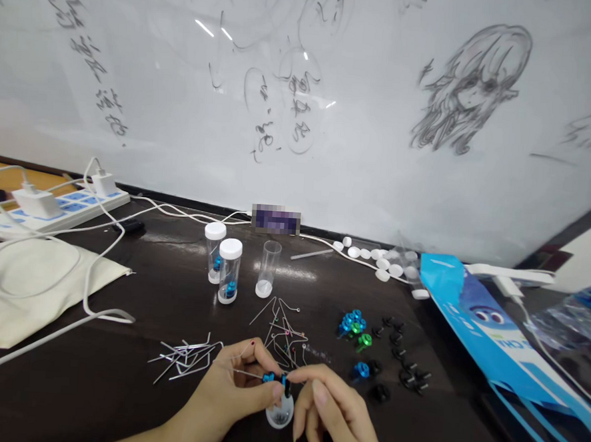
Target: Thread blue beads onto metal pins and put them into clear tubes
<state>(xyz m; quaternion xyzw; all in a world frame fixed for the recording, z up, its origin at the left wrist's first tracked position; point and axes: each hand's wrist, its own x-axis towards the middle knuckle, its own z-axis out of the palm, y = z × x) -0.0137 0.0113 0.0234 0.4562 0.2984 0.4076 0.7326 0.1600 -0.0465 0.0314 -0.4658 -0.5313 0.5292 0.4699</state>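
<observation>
My left hand (235, 384) pinches a small blue-and-black metal part (276, 378) between thumb and fingers. A thin bent wire pin with a red end (252, 343) also lies in its fingers. Against the black end of that part rests the index fingertip of my right hand (336, 410); its other fingers are loosely bent and hold nothing I can see. Directly below, a clear tube with a white base (279, 417) stands close to both hands, partly hidden by the left thumb. More bent wire pins (283, 330) lie just beyond my hands.
L-shaped hex keys (187, 358) lie at left. Behind are two capped tubes (230, 270) with blue parts and an uncapped tube (270, 269). Blue and green parts (354, 323), black screws (409, 375), white caps (383, 263) and a blue bag (470, 312) are right; a power strip (61, 207) is left.
</observation>
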